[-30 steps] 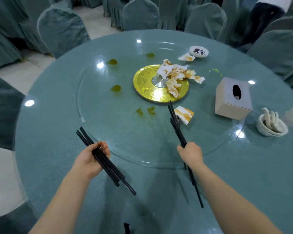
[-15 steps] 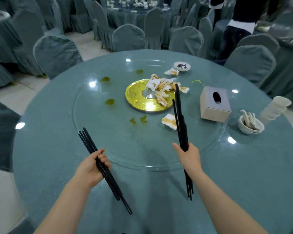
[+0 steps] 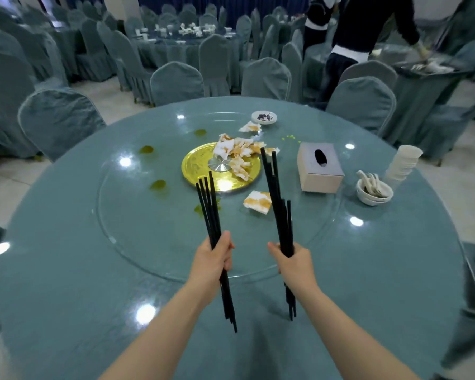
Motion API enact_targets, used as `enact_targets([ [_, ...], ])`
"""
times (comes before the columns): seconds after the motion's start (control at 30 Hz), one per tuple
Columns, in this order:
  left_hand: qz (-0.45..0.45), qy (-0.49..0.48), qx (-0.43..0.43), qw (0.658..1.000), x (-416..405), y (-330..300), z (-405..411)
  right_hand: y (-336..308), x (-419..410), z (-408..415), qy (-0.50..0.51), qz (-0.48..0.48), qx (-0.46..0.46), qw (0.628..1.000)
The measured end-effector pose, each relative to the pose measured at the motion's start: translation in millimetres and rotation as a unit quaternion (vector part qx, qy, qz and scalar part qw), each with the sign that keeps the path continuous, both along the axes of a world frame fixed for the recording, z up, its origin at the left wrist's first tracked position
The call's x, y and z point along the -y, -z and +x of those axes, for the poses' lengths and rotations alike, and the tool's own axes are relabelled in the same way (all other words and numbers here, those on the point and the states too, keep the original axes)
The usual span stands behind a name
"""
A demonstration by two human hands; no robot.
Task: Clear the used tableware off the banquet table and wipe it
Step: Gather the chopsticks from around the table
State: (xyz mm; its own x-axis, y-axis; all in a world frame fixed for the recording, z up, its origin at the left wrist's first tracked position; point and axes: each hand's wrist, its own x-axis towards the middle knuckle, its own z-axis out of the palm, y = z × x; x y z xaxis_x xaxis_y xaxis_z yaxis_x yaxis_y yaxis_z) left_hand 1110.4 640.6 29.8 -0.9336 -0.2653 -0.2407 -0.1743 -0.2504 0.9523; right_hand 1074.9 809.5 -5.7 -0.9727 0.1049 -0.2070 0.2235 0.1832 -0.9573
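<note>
Left bundle (image 3: 210, 212) swung upright | both hands (image 3: 214, 259) (image 3: 294, 260) grip chopsticks (image 3: 277, 204) | apart, above table (image 3: 66, 270)

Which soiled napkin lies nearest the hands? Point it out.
The folded soiled napkin lying alone on the glass turntable, just this side of the gold plate. The others are heaped on that plate or lie farther off beside the small white dish.

Centre frame, a round gold metal plate (image 3: 196, 167) lies on the round glass turntable (image 3: 137, 229); right of it stands a grey cardboard tissue box (image 3: 320, 171), then a white ceramic bowl (image 3: 373, 197).
</note>
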Motion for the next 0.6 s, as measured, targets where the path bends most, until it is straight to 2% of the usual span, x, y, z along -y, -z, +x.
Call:
enact_targets([
  [0.1,-0.087,0.049,-0.027,0.995,-21,9,-5,-3,-4,11,-0.012,-0.017,-0.008,1.000],
  [0.17,-0.111,0.065,-0.033,0.991,-35,15,-8,-2,-8,18,-0.017,-0.011,-0.019,1.000],
  [0.4,-0.050,0.096,-0.040,0.993,-67,29,-12,5,-17,30,0.043,-0.051,-0.041,0.997],
  [0.6,-0.028,0.095,-0.033,0.995,-80,22,-11,7,-19,35,-0.011,-0.045,-0.058,0.997],
])
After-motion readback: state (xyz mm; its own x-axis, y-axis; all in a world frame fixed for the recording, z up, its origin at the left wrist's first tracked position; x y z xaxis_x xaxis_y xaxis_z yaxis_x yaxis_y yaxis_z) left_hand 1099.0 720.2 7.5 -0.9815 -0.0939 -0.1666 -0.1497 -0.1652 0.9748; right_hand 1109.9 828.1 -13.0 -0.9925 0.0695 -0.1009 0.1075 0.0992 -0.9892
